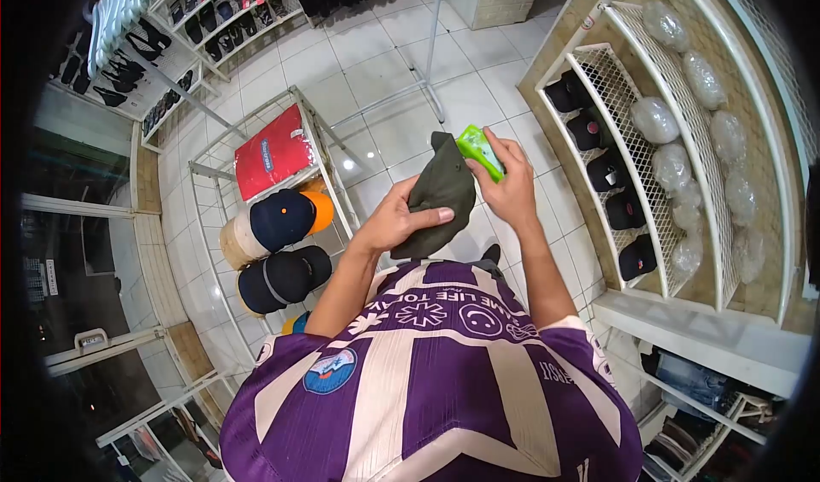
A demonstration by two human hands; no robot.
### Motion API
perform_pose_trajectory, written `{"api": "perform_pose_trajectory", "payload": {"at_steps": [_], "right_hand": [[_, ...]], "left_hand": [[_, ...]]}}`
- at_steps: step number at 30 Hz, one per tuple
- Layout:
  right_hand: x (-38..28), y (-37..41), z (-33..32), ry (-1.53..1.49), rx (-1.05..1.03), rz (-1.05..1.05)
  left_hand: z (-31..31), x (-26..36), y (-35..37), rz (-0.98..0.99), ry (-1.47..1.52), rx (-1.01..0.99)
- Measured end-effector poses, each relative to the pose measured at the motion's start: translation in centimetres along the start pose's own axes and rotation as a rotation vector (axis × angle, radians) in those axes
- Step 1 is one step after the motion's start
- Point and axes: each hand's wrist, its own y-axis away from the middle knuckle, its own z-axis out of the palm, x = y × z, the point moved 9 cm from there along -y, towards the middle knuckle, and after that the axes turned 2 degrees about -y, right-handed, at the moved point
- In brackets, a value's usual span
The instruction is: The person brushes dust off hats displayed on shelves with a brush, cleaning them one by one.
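Observation:
My left hand grips a dark olive-green cap, with the thumb laid across its lower side. The cap is held at chest height over the white tiled floor. My right hand holds a small bright green item against the cap's upper right edge. Both forearms reach forward from my purple and white striped shirt.
A white wire rack at the left carries navy, tan and orange caps and a red packet. At the right, a slanted mesh display holds black caps and several plastic-wrapped caps. Shelves with dark goods line the far wall.

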Motion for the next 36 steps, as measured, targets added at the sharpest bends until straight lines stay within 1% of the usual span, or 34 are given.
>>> {"api": "perform_pose_trajectory", "payload": {"at_steps": [1, 2, 4, 6, 8, 9, 10, 11, 12, 14, 15, 16, 18, 19, 20, 21, 22, 23, 24, 25, 26, 27, 28, 29, 30, 32, 33, 34, 36], "right_hand": [[1.2, -0.3, 0.3, 0.063, -0.038, 0.072], [1.8, -0.1, -0.3, -0.202, 0.047, 0.098], [-2.8, -0.5, -2.0, -0.435, 0.102, 0.008], [-6.0, -0.5, -0.7, -0.331, -0.037, -0.112], [-3.3, -1.1, 0.3, -0.272, -0.017, -0.083], [-0.7, -1.4, 0.7, -0.091, -0.042, -0.03], [0.5, -1.8, 0.7, 0.088, -0.063, 0.022], [1.8, -1.8, -0.3, -0.135, 0.02, 0.118], [0.6, -2.1, -0.6, -0.133, 0.012, 0.107], [-3.9, -1.4, -1.4, -0.336, 0.036, -0.037], [-5.4, -0.9, -0.2, -0.254, -0.053, -0.173], [-5.2, -0.4, 1.5, -0.29, -0.107, -0.101], [-2.4, -1.0, 2.2, -0.128, -0.103, -0.051], [-1.7, -1.1, 1.9, -0.124, -0.095, -0.054], [-0.7, -1.2, 1.1, -0.084, -0.019, -0.028], [-0.9, -1.5, 0.3, -0.044, 0.051, -0.002], [-1.4, -1.5, 0.2, -0.044, 0.044, -0.001], [-3.0, -0.9, 0.3, -0.119, 0.001, -0.086], [-4.7, -0.2, 0.6, -0.194, -0.034, -0.173], [-4.8, 0.4, 1.8, -0.169, -0.112, -0.129], [-3.9, 0.3, 1.9, -0.166, -0.105, -0.131], [-0.8, 0.0, 1.7, -0.142, -0.059, -0.008], [2.3, 0.0, 1.5, -0.12, -0.014, 0.114], [3.8, 0.2, 0.8, 0.02, 0.033, 0.067], [3.4, 0.0, 0.4, 0.018, 0.039, 0.064], [1.5, 0.3, -1.5, -0.372, 0.111, 0.121], [-0.6, 0.4, -1.4, -0.491, 0.094, 0.121], [-0.8, 0.7, -0.5, -0.491, 0.094, 0.124], [-1.7, 1.1, 1.4, -0.346, 0.005, 0.009]], "left_hand": [[0.5, 1.1, 0.5, 0.04, -0.005, 0.0], [0.7, 2.1, 0.6, 0.089, -0.012, 0.0], [0.1, 1.8, 0.7, 0.08, 0.044, 0.034], [0.6, 0.3, 0.6, -0.004, 0.042, -0.115], [0.9, 0.1, 0.7, 0.002, 0.046, -0.163], [0.7, 0.1, 0.9, -0.001, 0.041, -0.132], [0.4, 0.2, 0.8, -0.003, 0.034, -0.102], [0.1, 0.6, 0.4, 0.005, 0.026, -0.107], [-0.3, 0.7, 0.0, -0.005, 0.023, -0.072], [-0.9, -0.2, 0.8, -0.062, 0.033, 0.014], [-0.4, -0.2, 0.8, -0.08, 0.035, -0.024], [-0.6, -0.6, 0.6, -0.083, 0.031, -0.031], [-0.9, -2.2, -0.2, -0.113, -0.056, -0.077], [-0.9, -2.1, -0.1, -0.068, -0.071, -0.069], [-0.8, -2.4, 0.0, -0.068, -0.076, -0.077], [-0.9, -2.2, 0.0, -0.058, -0.03, -0.043], [-1.1, -2.3, 0.1, -0.05, 0.024, 0.001], [-1.6, -3.0, 0.2, -0.112, 0.013, 0.015], [-1.9, -3.3, 0.3, -0.12, 0.016, 0.019], [-1.8, -3.4, -0.1, -0.107, 0.005, -0.027], [-1.4, -3.3, -0.3, -0.092, -0.007, -0.077], [-1.0, -2.9, -0.2, -0.087, -0.008, -0.083], [-0.9, -1.9, 0.1, -0.045, 0.024, -0.025], [-1.2, -0.9, 0.4, -0.007, 0.052, 0.032], [-1.4, -0.3, 0.2, -0.004, 0.047, 0.03], [-1.8, 0.0, 0.5, -0.027, 0.042, 0.059], [-1.5, 0.4, 0.8, -0.076, 0.023, 0.064], [-1.5, -0.3, 0.5, -0.079, 0.024, 0.064], [-1.0, -2.6, -0.6, -0.109, -0.075, -0.049]]}}
